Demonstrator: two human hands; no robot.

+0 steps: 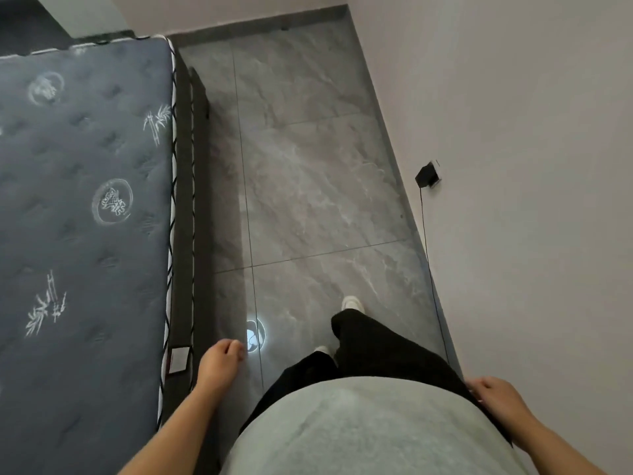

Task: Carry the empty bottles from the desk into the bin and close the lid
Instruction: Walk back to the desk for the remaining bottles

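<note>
No bottle, desk or bin shows in the head view. My left hand hangs in front of me beside the bed frame, fingers curled in, holding nothing. My right hand hangs at my right hip against my dark trousers, fingers loosely curled, also holding nothing. I stand on the tiled floor with one white shoe forward.
A dark quilted mattress on a dark bed frame fills the left side. A white wall runs along the right, with a black plug and a cable hanging down it. A narrow strip of grey tiled floor runs ahead between them.
</note>
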